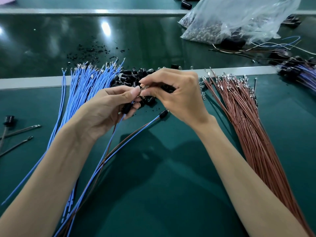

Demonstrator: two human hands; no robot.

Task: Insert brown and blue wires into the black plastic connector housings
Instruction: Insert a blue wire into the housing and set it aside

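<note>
Black connector housing (127, 108), wires (112, 139) trailing, gripped in curled left hand (106, 108); small shiny part (143, 87) pinched by right hand (179, 94), over middle of surface (171, 177).

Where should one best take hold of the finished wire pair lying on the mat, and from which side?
Probably by the black housing at its far end, pinched from above across its sides. It is the thickest part and lies flat on the green mat, while the thin wires trail toward the person.

Two bare forearms (68, 168) ending in bare hands (106, 106).
</note>
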